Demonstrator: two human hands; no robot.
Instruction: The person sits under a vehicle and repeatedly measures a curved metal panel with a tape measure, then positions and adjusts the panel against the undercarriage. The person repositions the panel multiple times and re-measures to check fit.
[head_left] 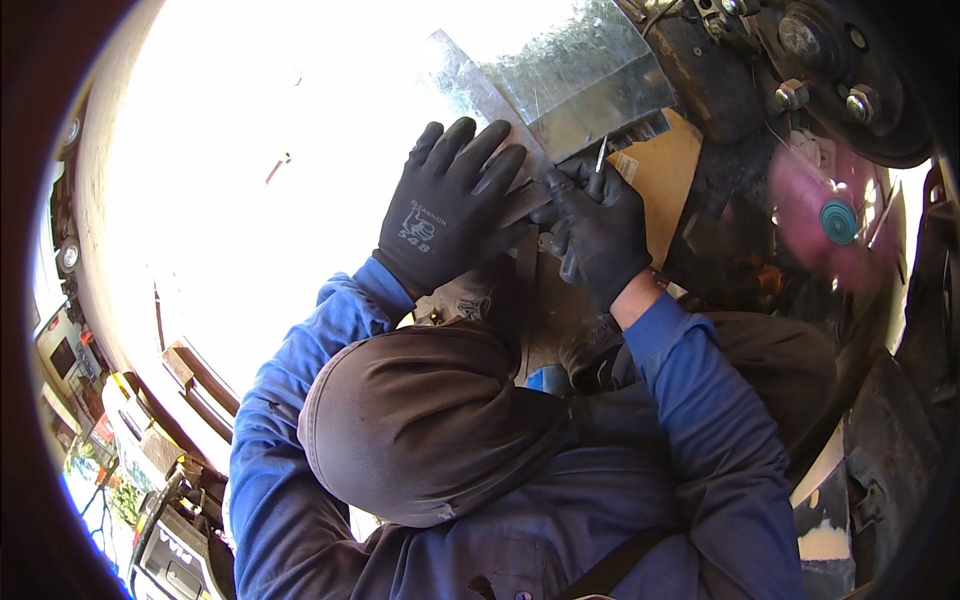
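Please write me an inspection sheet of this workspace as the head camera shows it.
Surface: a glaring, overexposed white surface; no detail readable.
Job's things: a shiny sheet-metal piece with a folded edge; a thin pointed tool set against its lower edge.
Clutter: brown cardboard behind the sheet; pink round pad, blurred.
Hands: left hand, black-gloved, lies flat with fingers spread on the sheet's strip; right hand, black-gloved, in a closed grip on the tool.
Cables: nothing seen.
Surroundings: dark machinery with bolts at upper right; blue sleeves; shelves with stacked items at lower left.
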